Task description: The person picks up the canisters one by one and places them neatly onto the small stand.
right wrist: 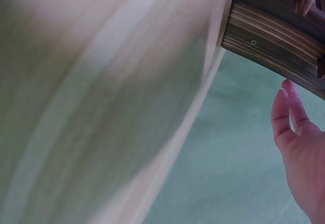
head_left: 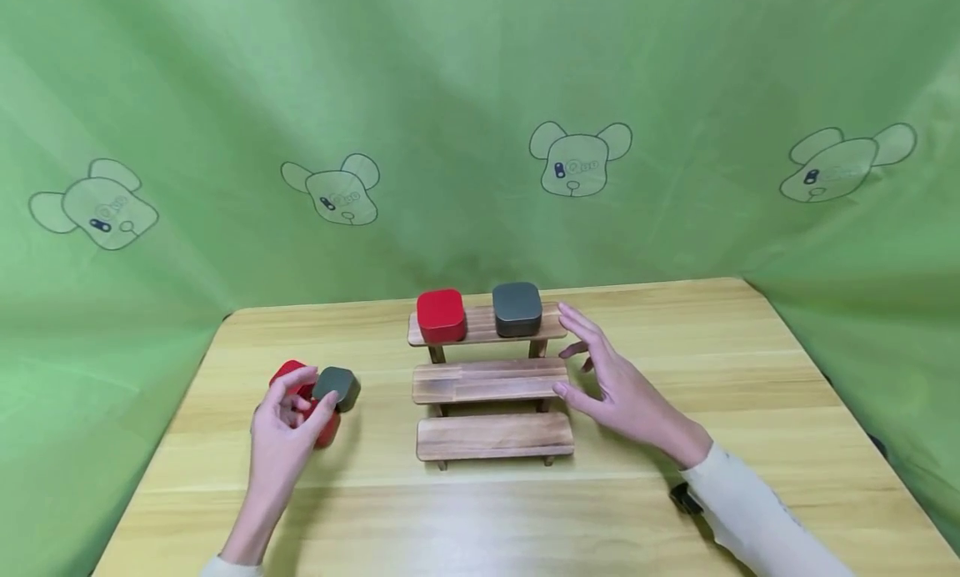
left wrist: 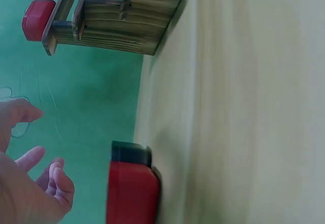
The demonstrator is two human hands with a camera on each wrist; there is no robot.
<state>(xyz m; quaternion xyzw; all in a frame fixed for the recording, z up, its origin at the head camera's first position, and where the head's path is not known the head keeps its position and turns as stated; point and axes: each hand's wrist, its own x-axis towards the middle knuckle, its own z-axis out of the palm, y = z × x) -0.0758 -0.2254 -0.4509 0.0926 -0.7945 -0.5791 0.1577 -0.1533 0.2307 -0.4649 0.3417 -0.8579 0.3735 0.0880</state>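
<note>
A three-tier wooden stand (head_left: 495,435) is at the middle of the table. On its top tier sit a red rounded-square box (head_left: 441,312) at left and a dark grey one (head_left: 517,306) at right. My left hand (head_left: 279,431) hovers over a cluster on the left, fingers loosely bent with nothing between them. That cluster holds a dark grey box (head_left: 339,387), a red box (head_left: 327,431) and another red one (head_left: 287,368), partly hidden by the fingers. My right hand (head_left: 618,389) is at the stand's right side, fingers relaxed, fingertips right at the tier ends.
The wooden table (head_left: 480,519) is backed by a green curtain (head_left: 457,143) printed with bear heads, which also hangs along both sides. Beneath the right sleeve (head_left: 750,502), a small black device (head_left: 684,499) shows at the wrist.
</note>
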